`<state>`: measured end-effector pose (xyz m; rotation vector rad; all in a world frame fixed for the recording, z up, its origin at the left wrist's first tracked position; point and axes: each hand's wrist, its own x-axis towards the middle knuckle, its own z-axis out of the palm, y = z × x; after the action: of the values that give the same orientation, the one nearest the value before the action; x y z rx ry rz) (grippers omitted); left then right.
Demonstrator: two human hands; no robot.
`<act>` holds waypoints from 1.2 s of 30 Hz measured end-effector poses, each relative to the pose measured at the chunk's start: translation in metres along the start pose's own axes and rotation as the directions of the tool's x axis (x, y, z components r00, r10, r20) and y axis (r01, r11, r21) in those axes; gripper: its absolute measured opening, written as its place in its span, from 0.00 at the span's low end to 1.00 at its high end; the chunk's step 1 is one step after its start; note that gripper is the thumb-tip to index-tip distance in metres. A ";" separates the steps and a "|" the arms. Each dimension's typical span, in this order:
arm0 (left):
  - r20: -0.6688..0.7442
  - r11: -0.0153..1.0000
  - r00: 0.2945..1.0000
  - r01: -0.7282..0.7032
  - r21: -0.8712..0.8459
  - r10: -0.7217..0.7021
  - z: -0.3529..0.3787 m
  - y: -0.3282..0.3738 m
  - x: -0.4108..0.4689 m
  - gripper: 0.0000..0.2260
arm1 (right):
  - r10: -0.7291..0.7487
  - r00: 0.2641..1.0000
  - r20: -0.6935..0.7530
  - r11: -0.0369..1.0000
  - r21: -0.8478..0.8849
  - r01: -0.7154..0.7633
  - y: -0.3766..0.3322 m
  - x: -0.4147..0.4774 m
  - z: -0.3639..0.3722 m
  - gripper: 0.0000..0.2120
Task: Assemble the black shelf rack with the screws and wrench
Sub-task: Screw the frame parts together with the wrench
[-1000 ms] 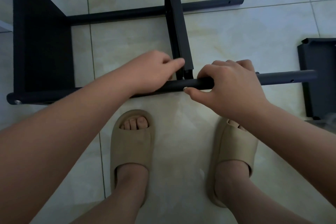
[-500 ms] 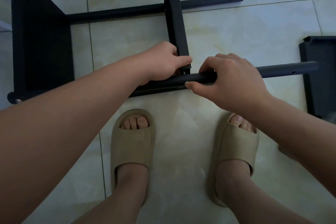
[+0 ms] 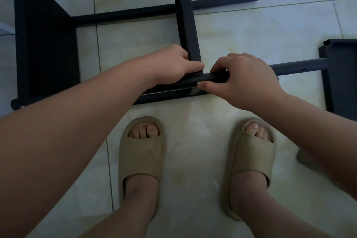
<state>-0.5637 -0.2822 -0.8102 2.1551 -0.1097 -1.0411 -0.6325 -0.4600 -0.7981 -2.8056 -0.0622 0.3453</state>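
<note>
**Item:** black shelf rack [image 3: 46, 48], part-built, lying on its side on the tile floor [image 3: 241, 31], just ahead of the person's feet.
**Parts in view:** near tube [image 3: 295, 66] and far tube [image 3: 222, 2], both running L to R; middle shelf [image 3: 186, 15] standing across between them; loose shelf [image 3: 342, 83] at R, by the near tube's free end.
**Left hand** [image 3: 174, 64]: fingers curled round the middle shelf's near corner, thumb along its edge, right where it meets the near tube.
**Right hand** [image 3: 243, 79]: wrapped over the near tube just R of that corner, thumb under.
**Screws, wrench:** not in view.
**Step (est.):** lining up the middle shelf's corner w/ the near tube's hole, pre-fastening. Rack approx. half done.
**Next move needs:** corner kept square against the tube, one hand freed to fetch a screw, then the wrench.
**Misc:** beige slippers [image 3: 142, 152].
</note>
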 end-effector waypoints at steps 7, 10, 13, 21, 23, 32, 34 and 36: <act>-0.034 0.999 0.999 0.025 -0.044 -0.027 0.001 0.004 -0.003 0.20 | 0.001 0.999 0.043 1.000 -0.004 0.000 0.002 0.002 0.001 0.24; -0.103 0.995 0.992 0.072 -0.063 -0.078 0.000 0.010 -0.012 0.21 | -0.047 0.994 0.094 0.994 -0.091 0.056 0.003 -0.003 -0.002 0.30; -0.230 0.994 0.969 0.102 0.025 -0.094 -0.004 0.020 -0.027 0.18 | -0.097 0.985 0.143 0.981 -0.155 0.120 0.004 -0.016 -0.010 0.35; -0.315 0.932 0.934 -0.044 0.361 0.166 0.013 0.094 -0.071 0.20 | -0.022 0.996 0.086 0.976 -0.214 0.040 0.048 -0.084 -0.061 0.39; -0.250 0.902 0.942 -0.102 0.420 0.223 0.031 0.119 -0.078 0.21 | 0.022 0.998 0.063 0.971 -0.241 -0.006 0.068 -0.104 -0.073 0.39; 0.114 0.780 0.957 -0.284 0.557 0.267 0.129 0.199 -0.072 0.22 | 0.292 0.956 0.035 0.928 -0.253 -0.274 0.172 -0.197 -0.085 0.37; 0.190 0.781 0.956 -0.291 0.553 0.221 0.155 0.206 -0.065 0.24 | 0.334 0.941 0.049 0.921 -0.227 -0.315 0.194 -0.214 -0.078 0.37; 0.250 0.789 0.953 -0.285 0.544 0.172 0.180 0.209 -0.056 0.24 | 0.355 0.932 0.071 0.919 -0.208 -0.334 0.214 -0.230 -0.068 0.37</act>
<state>-0.6820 -0.5177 -0.7124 2.4758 -0.8624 -1.1653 -0.8379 -0.7026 -0.7500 -2.9833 0.4026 0.6024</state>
